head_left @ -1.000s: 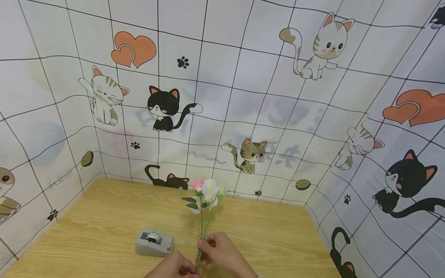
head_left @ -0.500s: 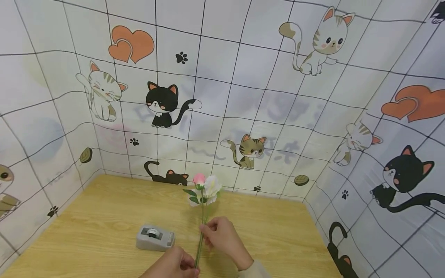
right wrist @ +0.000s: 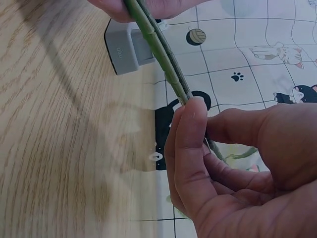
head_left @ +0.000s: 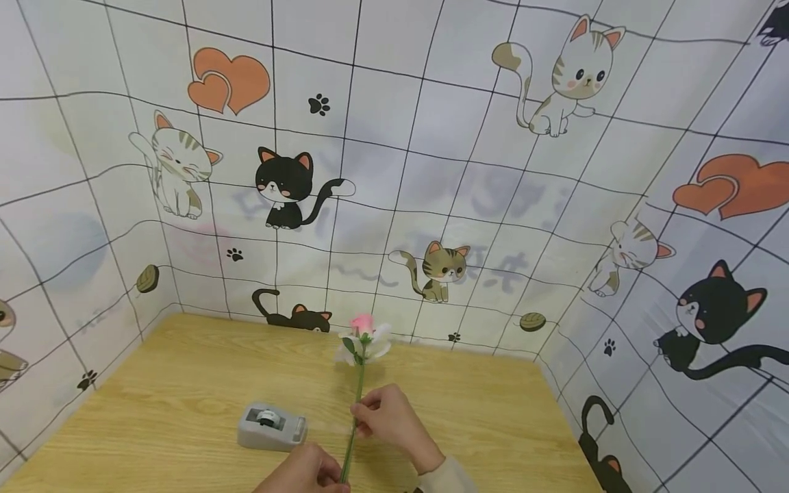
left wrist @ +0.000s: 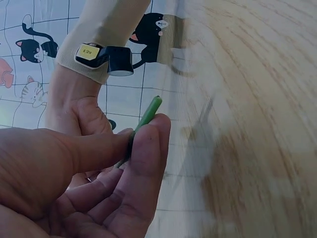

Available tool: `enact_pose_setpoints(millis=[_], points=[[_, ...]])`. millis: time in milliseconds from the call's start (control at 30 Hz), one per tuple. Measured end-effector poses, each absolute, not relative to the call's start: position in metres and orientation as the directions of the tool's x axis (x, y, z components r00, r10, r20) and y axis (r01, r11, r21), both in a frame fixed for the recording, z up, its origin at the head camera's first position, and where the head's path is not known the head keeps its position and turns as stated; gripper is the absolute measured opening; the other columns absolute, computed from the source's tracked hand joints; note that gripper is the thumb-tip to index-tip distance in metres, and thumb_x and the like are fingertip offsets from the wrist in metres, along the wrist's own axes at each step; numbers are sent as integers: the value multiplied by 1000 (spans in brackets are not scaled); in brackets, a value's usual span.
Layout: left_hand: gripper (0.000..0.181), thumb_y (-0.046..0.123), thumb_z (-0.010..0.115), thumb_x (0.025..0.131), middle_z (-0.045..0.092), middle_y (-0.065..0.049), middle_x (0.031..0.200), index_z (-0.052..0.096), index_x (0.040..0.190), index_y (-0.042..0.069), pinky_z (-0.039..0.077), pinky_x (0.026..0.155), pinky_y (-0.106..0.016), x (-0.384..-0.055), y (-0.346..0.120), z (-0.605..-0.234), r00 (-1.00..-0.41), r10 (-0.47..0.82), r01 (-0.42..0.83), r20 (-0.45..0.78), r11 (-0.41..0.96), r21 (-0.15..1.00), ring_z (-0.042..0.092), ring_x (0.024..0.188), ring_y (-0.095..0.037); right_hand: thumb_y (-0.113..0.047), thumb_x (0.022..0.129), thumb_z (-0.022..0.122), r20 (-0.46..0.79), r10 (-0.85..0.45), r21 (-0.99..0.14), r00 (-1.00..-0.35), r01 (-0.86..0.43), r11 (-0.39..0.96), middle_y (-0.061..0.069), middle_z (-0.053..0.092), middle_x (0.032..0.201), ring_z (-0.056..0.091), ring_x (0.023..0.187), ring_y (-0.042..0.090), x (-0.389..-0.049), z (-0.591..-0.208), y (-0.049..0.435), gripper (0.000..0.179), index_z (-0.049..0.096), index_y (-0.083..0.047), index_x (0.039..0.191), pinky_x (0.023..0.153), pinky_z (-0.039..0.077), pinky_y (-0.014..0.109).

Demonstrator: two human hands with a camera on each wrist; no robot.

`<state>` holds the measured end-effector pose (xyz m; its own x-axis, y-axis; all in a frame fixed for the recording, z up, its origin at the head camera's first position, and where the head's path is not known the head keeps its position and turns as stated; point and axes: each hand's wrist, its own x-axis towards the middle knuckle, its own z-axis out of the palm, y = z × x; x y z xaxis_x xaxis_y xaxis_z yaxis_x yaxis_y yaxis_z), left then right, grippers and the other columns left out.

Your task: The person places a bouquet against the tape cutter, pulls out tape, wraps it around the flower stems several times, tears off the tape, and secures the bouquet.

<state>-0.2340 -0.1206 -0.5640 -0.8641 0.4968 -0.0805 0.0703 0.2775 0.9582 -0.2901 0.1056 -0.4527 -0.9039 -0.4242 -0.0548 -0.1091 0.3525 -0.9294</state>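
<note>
A small bunch of long-stemmed flowers stands upright between my hands, above the table. Its pink bud (head_left: 362,323) sits in front of a white flower (head_left: 381,341), with dark green leaves (head_left: 350,346) below. In the right wrist view, green stems (right wrist: 157,47) run side by side. My left hand (head_left: 302,471) pinches the stems near their lower end; a cut green tip (left wrist: 155,103) pokes out past its fingers in the left wrist view. Higher up, my right hand (head_left: 390,419) pinches the same stems between thumb and fingers.
A grey tape dispenser (head_left: 283,433) with a roll in it rests on the wooden table (head_left: 481,418), left of the stems. Cat-printed white cloth (head_left: 419,192) hangs behind the table and along both sides.
The bunch has turned, bringing the pink bud in front of the white flower; a pale green part at the right is now hidden. My right hand has moved up the stems, while my left stays low.
</note>
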Motion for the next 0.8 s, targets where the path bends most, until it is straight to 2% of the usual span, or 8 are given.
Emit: enact_pose_setpoints(millis=[100,233,333,467,567,667,800], points=[[17,27,88,106,83,8,80,90,95,14,61,67,-21,-228,-121,-545,-852,513,73,-100,307,949,76,72,-3,-10,112,78,-82,-436,-936,-896,-81,343,10,83,85,76,66,11,-291,-452,106,20,83,9,109,73,72,39],[20,22,80,112,85,0,88,87,102,6,60,70,-23,-217,-122,-510,-833,535,45,-143,323,945,74,76,-7,-13,113,77,-100,-459,-933,-883,-77,352,7,80,78,75,66,11,-292,-451,107,23,83,6,101,76,70,37],[24,19,74,116,85,-4,89,86,107,1,55,68,-21,-211,-122,-494,-819,551,-7,-163,274,962,68,73,-7,-14,114,76,-118,-468,-934,-876,-62,351,6,80,77,75,68,12,-294,-451,106,23,83,3,100,80,70,36],[31,21,69,119,84,1,90,84,118,-7,49,65,-18,-208,-123,-489,-794,582,-76,-175,190,979,59,69,-4,-13,115,75,-137,-482,-944,-866,-34,329,12,82,84,75,71,11,-296,-452,106,22,83,6,107,83,71,35],[33,19,67,120,87,-1,100,80,126,-11,53,69,-17,-206,-123,-489,-779,599,-139,-184,121,983,65,75,-3,-12,116,74,-152,-497,-953,-855,-7,303,15,82,88,75,73,11,-298,-455,106,23,81,9,111,85,71,35],[32,16,67,119,88,-7,109,76,130,-13,58,75,-16,-205,-123,-488,-776,603,-180,-184,67,981,74,85,-4,-11,117,71,-166,-509,-961,-845,23,274,10,81,89,74,76,11,-297,-457,105,24,80,11,115,85,70,32],[29,14,70,118,89,-9,105,78,126,-12,57,71,-16,-204,-120,-486,-798,577,-172,-176,62,983,76,83,-4,-11,118,70,-165,-510,-968,-845,38,249,2,77,88,73,76,10,-297,-459,104,26,80,13,116,82,69,30]])
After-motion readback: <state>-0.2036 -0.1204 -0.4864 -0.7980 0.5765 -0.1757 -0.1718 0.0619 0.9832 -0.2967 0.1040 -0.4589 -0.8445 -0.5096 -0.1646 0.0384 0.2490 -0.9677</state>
